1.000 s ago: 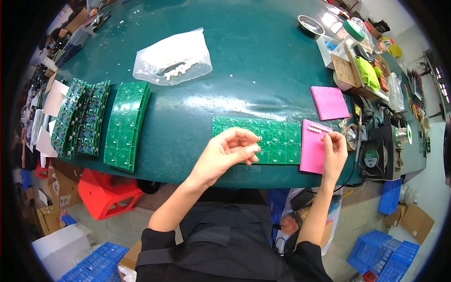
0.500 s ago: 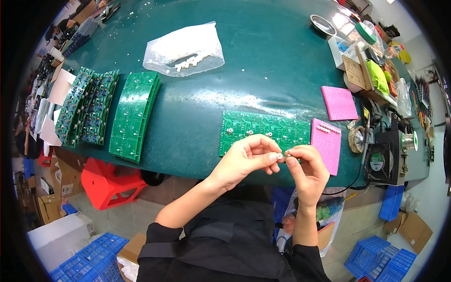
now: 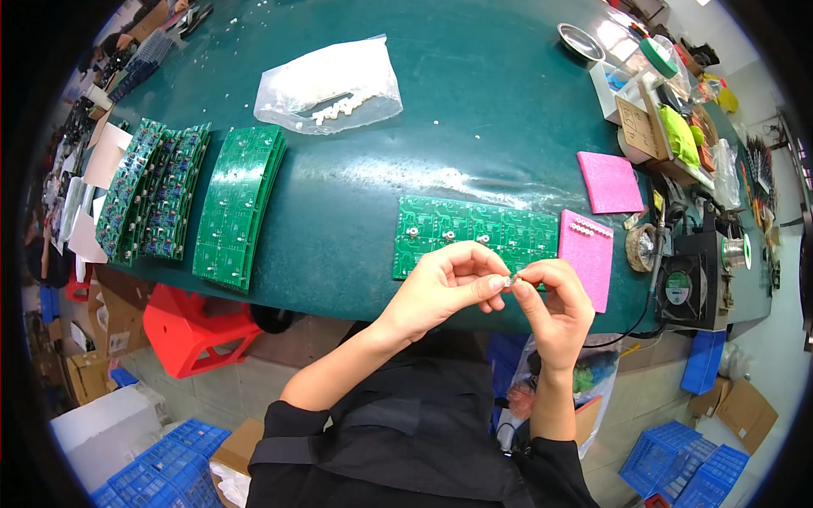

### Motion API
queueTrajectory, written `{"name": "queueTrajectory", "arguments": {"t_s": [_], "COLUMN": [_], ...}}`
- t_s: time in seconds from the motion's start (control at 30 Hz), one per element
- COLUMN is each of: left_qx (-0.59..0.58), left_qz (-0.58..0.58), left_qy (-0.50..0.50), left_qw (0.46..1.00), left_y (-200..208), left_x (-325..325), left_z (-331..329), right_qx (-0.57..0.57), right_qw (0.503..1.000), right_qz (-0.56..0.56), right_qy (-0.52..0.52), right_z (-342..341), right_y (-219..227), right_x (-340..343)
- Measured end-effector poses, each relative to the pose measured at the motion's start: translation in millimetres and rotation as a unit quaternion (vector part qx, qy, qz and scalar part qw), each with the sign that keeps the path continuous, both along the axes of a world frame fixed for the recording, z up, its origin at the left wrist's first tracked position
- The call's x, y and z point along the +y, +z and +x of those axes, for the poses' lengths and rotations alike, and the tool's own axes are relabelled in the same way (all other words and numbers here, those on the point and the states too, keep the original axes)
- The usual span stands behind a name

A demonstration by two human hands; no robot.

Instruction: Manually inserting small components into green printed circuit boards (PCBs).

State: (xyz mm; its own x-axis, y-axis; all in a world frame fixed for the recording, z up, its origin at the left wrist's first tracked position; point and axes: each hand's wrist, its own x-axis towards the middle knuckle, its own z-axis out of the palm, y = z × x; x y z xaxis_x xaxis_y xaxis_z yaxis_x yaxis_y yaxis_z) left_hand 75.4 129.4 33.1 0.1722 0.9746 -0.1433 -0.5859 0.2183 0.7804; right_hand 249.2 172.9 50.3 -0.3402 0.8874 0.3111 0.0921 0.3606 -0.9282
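My left hand pinches a small white part between thumb and fingertips. My right hand is closed too, its thumb and forefinger meeting at the edge of that part; whether it grips the same part or another tiny one is too small to tell. Both hands hover over the near edge of a green circuit board panel, hiding some of it. A few small round parts sit on the panel's left half. Just right of it lies a pink foam block with rows of small white parts stuck along its top.
At the left stand stacked green panels and populated boards. A clear bag of white parts lies farther back. On the right are another pink foam, a black fan unit and a solder spool. A red stool is below.
The white part has turned slightly between my fingertips, and the fingertips have drawn a little closer together. The whole view has shifted very slightly; the boards and foam lie as before.
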Motion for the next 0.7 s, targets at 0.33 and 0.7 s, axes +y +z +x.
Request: {"name": "queueTrajectory", "arguments": {"t_s": [0.33, 0.7], "left_qx": [0.099, 0.523], "left_qz": [-0.034, 0.093], "left_qy": [-0.016, 0.220], "left_qw": [0.994, 0.818], "left_y": [-8.6, -6.0], "left_x": [-8.6, 30.3], "left_z": [2.0, -93.5], "right_qx": [-0.134, -0.232], "right_qw": [0.986, 0.962], "right_qz": [0.067, 0.129], "right_qy": [0.072, -0.063], "right_z": [10.2, 24.1], "right_y": [-4.9, -57.6], "right_x": [9.1, 50.7]}}
